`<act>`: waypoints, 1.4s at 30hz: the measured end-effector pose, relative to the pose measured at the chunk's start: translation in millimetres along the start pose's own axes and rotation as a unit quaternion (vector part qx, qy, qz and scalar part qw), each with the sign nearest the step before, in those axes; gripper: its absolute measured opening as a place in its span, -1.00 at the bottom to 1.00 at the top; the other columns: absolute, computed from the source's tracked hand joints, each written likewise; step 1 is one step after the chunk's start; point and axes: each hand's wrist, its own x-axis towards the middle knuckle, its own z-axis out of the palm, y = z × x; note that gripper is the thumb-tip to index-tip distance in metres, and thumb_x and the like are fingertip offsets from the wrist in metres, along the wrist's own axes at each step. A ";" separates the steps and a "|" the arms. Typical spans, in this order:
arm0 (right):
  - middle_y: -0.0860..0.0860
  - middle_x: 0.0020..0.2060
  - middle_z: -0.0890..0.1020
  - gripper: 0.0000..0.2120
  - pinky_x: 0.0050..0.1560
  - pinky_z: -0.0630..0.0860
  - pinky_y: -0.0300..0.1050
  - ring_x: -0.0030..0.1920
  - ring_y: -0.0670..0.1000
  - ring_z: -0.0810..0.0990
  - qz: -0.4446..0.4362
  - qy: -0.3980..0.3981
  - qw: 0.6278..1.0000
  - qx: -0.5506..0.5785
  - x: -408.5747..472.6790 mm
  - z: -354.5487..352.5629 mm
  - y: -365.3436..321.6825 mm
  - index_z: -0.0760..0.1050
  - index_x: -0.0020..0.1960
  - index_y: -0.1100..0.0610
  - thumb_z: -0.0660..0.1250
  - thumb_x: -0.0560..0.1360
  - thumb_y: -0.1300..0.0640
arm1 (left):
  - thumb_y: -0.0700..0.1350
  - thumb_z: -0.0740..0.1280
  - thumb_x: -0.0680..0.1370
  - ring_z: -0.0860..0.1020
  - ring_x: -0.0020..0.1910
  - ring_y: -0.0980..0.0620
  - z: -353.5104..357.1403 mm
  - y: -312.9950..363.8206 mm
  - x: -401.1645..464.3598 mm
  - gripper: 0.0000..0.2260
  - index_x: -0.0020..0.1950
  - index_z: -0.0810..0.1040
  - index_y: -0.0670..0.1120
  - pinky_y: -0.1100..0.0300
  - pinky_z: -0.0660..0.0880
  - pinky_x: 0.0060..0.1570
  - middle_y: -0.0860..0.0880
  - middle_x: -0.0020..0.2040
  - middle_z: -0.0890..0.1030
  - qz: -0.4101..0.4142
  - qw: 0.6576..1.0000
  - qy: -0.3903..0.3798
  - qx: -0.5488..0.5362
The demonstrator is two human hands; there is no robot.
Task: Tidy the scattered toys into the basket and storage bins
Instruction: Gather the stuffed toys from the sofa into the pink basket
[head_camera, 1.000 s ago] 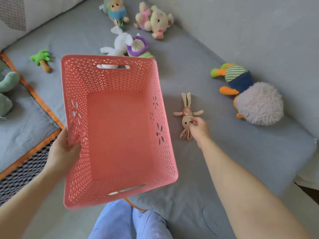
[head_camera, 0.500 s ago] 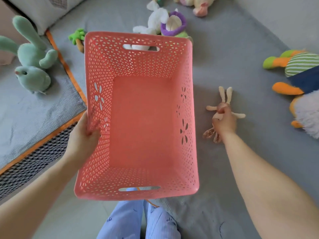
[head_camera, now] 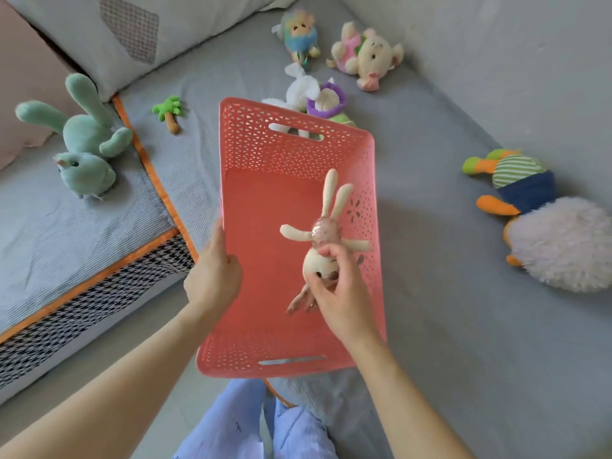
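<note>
A pink perforated plastic basket [head_camera: 255, 150] is held over the grey mattress, its open side facing me. My left hand [head_camera: 213, 276] grips its left wall. My right hand [head_camera: 337, 293] is closed on the head of a small cream bunny doll [head_camera: 326, 233], which hangs over the inside of the basket with its legs pointing away from me. The basket's floor is bare apart from the doll above it.
Scattered on the grey mattress [head_camera: 447, 326]: a green plush rabbit [head_camera: 87, 150], a small palm tree toy [head_camera: 170, 112], a white plush with a purple piece [head_camera: 308, 94], a colourful doll [head_camera: 299, 36], a cream bear [head_camera: 367, 58], and a striped duck with a fluffy body [head_camera: 543, 220]. A pillow [head_camera: 132, 34] lies far left.
My right hand closed on the bunny doll, lifted it off the mattress and carried it left over the basket. My left hand kept holding the basket.
</note>
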 end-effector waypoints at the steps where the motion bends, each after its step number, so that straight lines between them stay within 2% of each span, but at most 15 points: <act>1: -0.08 0.16 0.48 -0.71 -0.03 0.36 -0.51 -0.01 -0.23 0.46 0.014 -0.026 1.000 -0.012 -2.3 4.7 7.8 0.40 0.15 -0.01 0.37 0.48 0.14 | -0.28 0.05 0.51 0.53 -0.18 -0.17 0.5 0.2 -1.3 -0.42 0.47 0.08 0.15 0.03 0.42 -0.25 -0.09 0.02 0.55 0.004 1.000 0.004 -0.001; 4: -0.20 0.13 0.48 -0.68 0.16 0.41 -0.35 0.12 -0.21 0.48 0.069 -0.030 0.997 0.003 -2.0 -1.4 20.7 0.41 0.23 0.02 0.35 0.50 0.11 | -0.27 0.04 0.52 0.55 -0.19 -0.17 2.7 0.0 -3.6 -0.41 0.50 0.03 0.14 0.00 0.47 -0.23 -0.11 0.10 0.55 0.011 1.000 0.008 0.010; 9: -0.16 -0.07 0.56 -0.78 -0.09 0.43 -0.53 -0.09 -0.30 0.54 0.075 0.030 0.997 0.014 5.4 -46.3 39.3 0.47 0.14 0.09 0.33 0.50 0.20 | -0.29 0.03 0.52 0.53 -0.23 -0.18 11.0 8.7 -3.0 -0.41 0.50 0.01 0.10 0.10 0.37 -0.34 -0.17 0.12 0.54 0.009 0.999 0.015 0.034; 12: -0.11 -0.10 0.58 -0.84 -0.12 0.43 -0.53 -0.11 -0.24 0.55 0.085 0.060 0.995 -0.005 10.5 -73.7 56.1 0.48 0.07 0.08 0.32 0.51 0.23 | -0.30 0.04 0.51 0.53 -0.21 -0.18 14.5 8.5 -2.8 -0.40 0.50 0.01 0.08 0.04 0.46 -0.28 -0.16 0.22 0.50 0.007 0.999 0.017 0.045; 15: -0.01 -0.12 0.58 -0.85 -0.17 0.39 -0.55 -0.16 -0.08 0.53 0.103 0.124 0.987 -0.026 28.4 -111.8 73.3 0.50 0.07 0.17 0.30 0.51 0.27 | -0.32 0.06 0.49 0.50 -0.23 -0.19 11.5 20.3 -6.4 -0.44 0.47 0.10 0.02 0.03 0.44 -0.29 -0.23 0.09 0.53 0.013 0.998 0.027 0.049; 17: 0.03 -0.12 0.57 -0.83 -0.23 0.36 -0.46 -0.15 -0.04 0.51 0.114 0.177 0.976 -0.060 43.2 -144.7 85.4 0.50 0.09 0.23 0.30 0.50 0.27 | -0.32 0.09 0.48 0.48 -0.23 -0.21 4.8 34.3 -8.8 -0.49 0.40 0.21 0.02 0.01 0.43 -0.24 -0.23 -0.06 0.53 0.027 0.999 0.030 0.035; 22: 0.12 0.00 0.59 -0.77 -0.03 0.39 -0.19 -0.03 0.03 0.53 0.163 0.251 0.950 -0.086 74.4 -209.2 114.8 0.48 0.14 0.25 0.30 0.50 0.22 | -0.14 0.15 0.38 0.57 -0.03 -0.25 -20.0 64.0 -3.6 -0.46 0.24 0.32 0.39 -0.21 0.53 -0.02 -0.03 0.05 0.62 0.097 0.993 0.035 -0.049; 24: 0.16 0.10 0.58 -0.73 0.14 0.41 -0.06 0.11 0.12 0.54 0.165 0.274 0.942 -0.099 82.8 -223.9 120.5 0.47 0.17 0.26 0.32 0.49 0.21 | -0.11 0.16 0.33 0.59 0.01 -0.25 -21.3 69.1 8.1 -0.44 0.22 0.34 0.43 -0.31 0.52 -0.05 0.02 0.09 0.63 0.105 0.990 0.025 -0.090; 26: 0.18 0.16 0.56 -0.67 0.20 0.39 -0.01 0.19 0.16 0.51 0.175 0.299 0.931 -0.117 86.8 -239.9 128.9 0.45 0.21 0.26 0.34 0.47 0.20 | -0.08 0.19 0.32 0.60 0.01 -0.26 -14.3 84.7 15.1 -0.47 0.20 0.37 0.43 -0.33 0.51 -0.08 0.04 0.09 0.62 0.115 0.984 0.005 -0.133; 32: 0.12 0.32 0.41 -0.40 0.30 0.35 0.17 0.32 0.19 0.38 0.229 0.358 0.891 -0.160 95.6 -280.1 157.5 0.32 0.37 0.06 0.41 0.37 0.09 | -0.18 0.22 0.35 0.59 -0.02 -0.23 30.5 142.8 8.1 -0.44 0.12 0.39 0.46 -0.28 0.53 -0.02 0.00 0.06 0.61 0.129 0.966 -0.068 -0.216; 34: 0.11 0.45 0.22 -0.29 0.43 0.15 0.16 0.46 0.16 0.17 0.245 0.343 0.882 -0.210 99.2 -292.9 163.1 0.21 0.44 0.04 0.42 0.36 0.07 | -0.28 0.24 0.42 0.61 -0.07 -0.20 46.7 151.5 7.8 -0.43 0.02 0.41 0.47 -0.22 0.55 -0.05 0.05 -0.02 0.62 0.133 0.964 -0.083 -0.214; 36: 0.06 0.53 -0.06 -0.19 0.49 -0.03 0.13 0.52 0.12 -0.07 0.276 0.301 0.877 -0.254 102.4 -306.5 169.4 0.06 0.49 -0.04 0.41 0.37 0.03 | -0.35 0.21 0.48 0.62 -0.24 -0.08 60.8 155.5 8.1 -0.40 -0.08 0.41 0.47 -0.10 0.57 -0.14 0.12 -0.13 0.61 0.126 0.961 -0.090 -0.228; 38: 0.03 0.52 -0.24 -0.11 0.48 -0.02 0.15 0.52 0.13 -0.13 0.308 0.255 0.876 -0.268 101.7 -316.4 177.6 -0.04 0.51 -0.11 0.44 0.36 -0.03 | -0.36 0.21 0.51 0.61 -0.41 0.13 69.1 152.8 11.6 -0.41 -0.12 0.42 0.44 0.07 0.58 -0.26 0.16 -0.25 0.63 0.118 0.957 -0.093 -0.246; 40: 0.09 0.52 -0.21 -0.01 0.45 0.05 0.17 0.50 0.20 -0.07 0.343 0.223 0.865 -0.290 94.0 -316.9 187.7 -0.14 0.51 -0.14 0.46 0.33 -0.14 | -0.37 0.21 0.51 0.57 -0.48 0.26 72.4 148.3 14.0 -0.45 -0.09 0.44 0.38 0.26 0.54 -0.46 0.26 -0.32 0.64 0.119 0.958 -0.094 -0.243; 42: 0.25 0.49 0.01 0.07 0.43 0.13 0.13 0.46 0.26 0.08 0.356 0.231 0.851 -0.310 81.7 -307.9 199.3 -0.18 0.52 -0.07 0.48 0.30 -0.16 | -0.37 0.20 0.52 0.57 -0.48 0.24 72.4 146.1 12.9 -0.48 -0.04 0.45 0.33 0.30 0.53 -0.50 0.25 -0.30 0.65 0.117 0.959 -0.099 -0.239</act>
